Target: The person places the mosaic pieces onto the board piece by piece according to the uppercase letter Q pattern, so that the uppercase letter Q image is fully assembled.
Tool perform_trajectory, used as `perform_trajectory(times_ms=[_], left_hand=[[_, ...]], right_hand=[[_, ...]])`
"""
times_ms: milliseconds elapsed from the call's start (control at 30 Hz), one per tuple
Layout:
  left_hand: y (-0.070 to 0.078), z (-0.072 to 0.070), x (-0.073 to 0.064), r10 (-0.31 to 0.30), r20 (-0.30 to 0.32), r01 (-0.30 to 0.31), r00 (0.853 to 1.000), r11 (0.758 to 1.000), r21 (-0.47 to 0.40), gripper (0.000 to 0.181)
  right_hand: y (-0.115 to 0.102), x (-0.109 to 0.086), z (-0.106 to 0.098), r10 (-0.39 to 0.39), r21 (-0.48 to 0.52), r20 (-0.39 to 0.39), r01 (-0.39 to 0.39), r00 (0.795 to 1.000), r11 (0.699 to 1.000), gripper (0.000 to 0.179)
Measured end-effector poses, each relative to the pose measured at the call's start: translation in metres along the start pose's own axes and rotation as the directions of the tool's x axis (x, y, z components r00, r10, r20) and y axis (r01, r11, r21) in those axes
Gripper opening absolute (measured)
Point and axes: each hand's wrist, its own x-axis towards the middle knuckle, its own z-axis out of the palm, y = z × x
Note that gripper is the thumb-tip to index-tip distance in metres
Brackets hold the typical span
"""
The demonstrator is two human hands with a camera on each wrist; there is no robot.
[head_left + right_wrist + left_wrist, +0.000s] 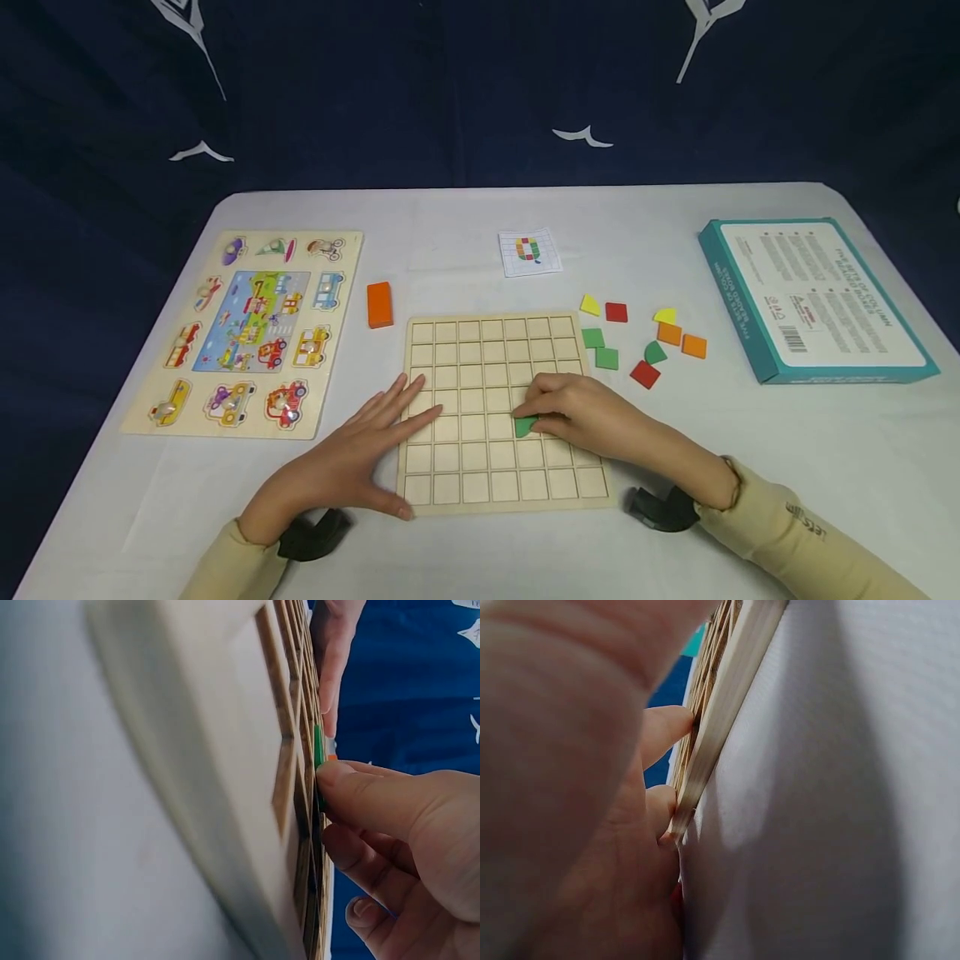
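A wooden grid board [459, 482] lies in the middle of the white table. My right hand [573, 412] pinches a green tile [524, 426] with one rounded corner over a cell right of the board's centre. In the right wrist view the green tile [318, 746] stands out past the thumb tip, close against the grid. My left hand [352, 450] rests at the board's left edge, fingers spread and straight, fingertips on the rim and outer cells. In the left wrist view those fingers touch the side of the board [724, 712].
Loose coloured tiles, among them a red tile [645, 374], lie right of the board. A pattern card [530, 252] sits behind it, an orange block [379, 304] at its back left. A vehicle puzzle board [315, 408] lies left, a teal box [825, 300] right.
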Motion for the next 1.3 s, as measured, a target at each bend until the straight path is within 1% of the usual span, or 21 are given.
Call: perform_trajectory(times_ms=[133,200,267,333,367,400,467,533,567,633,700,733,800,933,1067,1300], left_hand=[[0.000,-0.001,0.000,0.012,0.001,-0.012,1.000,1.000,0.006,0.114],[0.000,-0.001,0.000,0.021,-0.002,-0.021,1.000,1.000,0.005,0.114],[0.000,-0.001,0.000,0.030,-0.006,-0.030,1.000,1.000,0.010,0.114],[0.000,0.000,0.000,0.036,-0.008,-0.036,0.999,0.999,0.008,0.114],[-0.001,0.001,0.000,0.037,-0.007,-0.036,0.999,0.999,0.010,0.114],[-0.001,0.001,0.001,0.036,-0.007,-0.036,0.999,0.999,0.010,0.114],[-0.001,0.001,0.001,0.032,-0.005,-0.032,0.999,0.999,0.008,0.114],[-0.002,0.001,0.000,0.025,-0.006,-0.025,1.000,1.000,0.005,0.114],[-0.002,0.001,0.000,0.023,-0.007,-0.023,1.000,1.000,0.006,0.114],[-0.002,0.001,0.000,0.022,-0.011,-0.022,1.000,1.000,0.005,0.114],[-0.002,0.001,0.000,0.025,-0.016,-0.025,1.000,1.000,0.004,0.113],[-0.002,0.001,-0.001,0.027,-0.019,-0.027,0.999,1.000,0.002,0.113],[-0.002,0.001,-0.001,0.029,-0.022,-0.030,0.999,1.000,-0.002,0.112],[-0.001,0.001,-0.002,0.029,-0.031,-0.030,0.999,1.000,-0.010,0.112],[-0.002,0.001,-0.002,0.027,-0.036,-0.027,0.999,1.000,-0.012,0.113],[-0.002,0.001,-0.001,0.033,-0.029,-0.034,0.999,0.999,-0.016,0.113]], right_hand=[[-0.002,0.000,-0.001,-0.019,-0.038,-0.007,0.018,1.000,0.999,0.025],[-0.003,0.000,-0.003,-0.010,-0.030,-0.015,0.010,1.000,1.000,0.025],[-0.001,-0.003,-0.009,0.016,-0.017,-0.054,-0.017,0.998,1.000,0.025],[0.002,-0.008,-0.018,0.069,0.002,-0.131,-0.069,0.989,0.998,0.024],[0.005,-0.011,-0.024,0.105,0.007,-0.185,-0.105,0.977,0.994,0.024],[0.008,-0.015,-0.029,0.142,0.005,-0.242,-0.145,0.960,0.989,0.024],[0.017,-0.025,-0.037,0.212,0.004,-0.346,-0.225,0.914,0.974,0.023],[0.026,-0.035,-0.043,0.279,0.019,-0.417,-0.299,0.865,0.954,0.022],[0.031,-0.040,-0.044,0.308,0.026,-0.439,-0.330,0.844,0.944,0.021],[0.038,-0.050,-0.045,0.352,0.050,-0.462,-0.372,0.814,0.927,0.021],[0.043,-0.057,-0.045,0.385,0.075,-0.469,-0.398,0.795,0.914,0.020],[0.045,-0.059,-0.045,0.396,0.086,-0.468,-0.405,0.790,0.910,0.020],[0.048,-0.062,-0.045,0.405,0.100,-0.462,-0.407,0.789,0.908,0.020],[0.054,-0.063,-0.043,0.396,0.099,-0.446,-0.395,0.803,0.913,0.023],[0.056,-0.060,-0.041,0.391,0.071,-0.432,-0.401,0.813,0.913,0.026],[0.058,-0.053,-0.039,0.409,0.005,-0.399,-0.443,0.821,0.896,0.029]])
